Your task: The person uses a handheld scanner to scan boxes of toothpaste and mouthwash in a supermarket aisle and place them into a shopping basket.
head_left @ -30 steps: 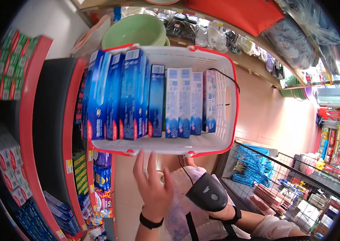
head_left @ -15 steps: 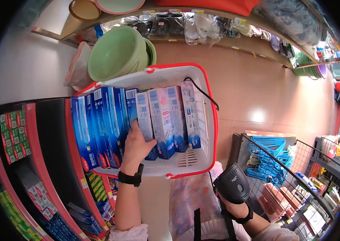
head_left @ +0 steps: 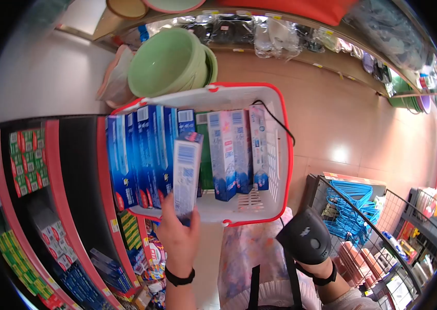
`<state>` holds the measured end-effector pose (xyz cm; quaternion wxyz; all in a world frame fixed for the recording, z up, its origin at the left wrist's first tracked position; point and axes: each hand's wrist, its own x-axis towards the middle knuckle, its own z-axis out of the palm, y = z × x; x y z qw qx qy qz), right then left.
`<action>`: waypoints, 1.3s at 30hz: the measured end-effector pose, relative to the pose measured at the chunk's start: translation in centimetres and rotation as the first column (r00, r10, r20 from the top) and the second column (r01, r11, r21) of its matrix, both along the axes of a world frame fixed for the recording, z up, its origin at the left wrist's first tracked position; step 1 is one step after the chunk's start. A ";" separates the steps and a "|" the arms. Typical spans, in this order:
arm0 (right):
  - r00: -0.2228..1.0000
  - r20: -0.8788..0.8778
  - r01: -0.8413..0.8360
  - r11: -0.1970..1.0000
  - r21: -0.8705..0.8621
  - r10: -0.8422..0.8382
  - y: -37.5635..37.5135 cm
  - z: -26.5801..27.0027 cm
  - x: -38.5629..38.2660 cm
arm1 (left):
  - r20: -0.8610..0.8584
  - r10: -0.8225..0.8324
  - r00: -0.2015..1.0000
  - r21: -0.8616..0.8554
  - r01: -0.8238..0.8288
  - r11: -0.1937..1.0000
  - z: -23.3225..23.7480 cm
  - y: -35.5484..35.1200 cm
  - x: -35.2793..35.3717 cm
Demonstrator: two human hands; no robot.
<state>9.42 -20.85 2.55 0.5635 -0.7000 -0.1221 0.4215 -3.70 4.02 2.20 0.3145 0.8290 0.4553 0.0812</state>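
My left hand (head_left: 178, 235) grips a pale pink-and-blue toothpaste box (head_left: 185, 170), raised and tilted over the shopping basket (head_left: 286, 155), with its barcode end up. The basket is white with a red rim and holds a row of upright boxes. Blue toothpaste boxes (head_left: 146, 155) fill its left side, and pink-and-blue boxes (head_left: 223, 155) stand to the right. Between them shows a green box (head_left: 206, 150), partly covered by the held one. My right hand (head_left: 317, 268) is wrapped round a black barcode scanner (head_left: 306, 237), to the right of the basket.
Shelves of small boxes (head_left: 27, 160) run along the left. Green basins (head_left: 167, 64) stand behind the basket, below a shelf of bagged slippers (head_left: 270, 36). At right, a wire rack holds blue hangers (head_left: 350, 206) and pink items (head_left: 358, 263). A black cord (head_left: 280, 121) hangs over the basket's rim.
My left hand has drawn a pink-and-blue box up out of the row and toward me, exposing the green box. The scanner has turned slightly in my right hand. The view has shifted a little.
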 end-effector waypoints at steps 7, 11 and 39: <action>0.737 0.518 -0.500 0.866 -0.014 0.433 8.5 3.7 0.2 | -0.080 -0.194 0.978 0.376 0.209 0.903 3.0 -3.0 -6.2; 0.856 0.372 -0.358 0.931 -0.075 0.359 7.3 2.1 -5.7 | -0.040 -0.052 0.998 0.419 0.064 0.906 4.0 -4.4 -12.1; 0.506 0.233 -0.842 0.534 -0.077 0.831 9.0 -1.7 -26.6 | 0.145 0.741 0.656 0.534 -0.682 0.500 -7.8 7.0 -56.8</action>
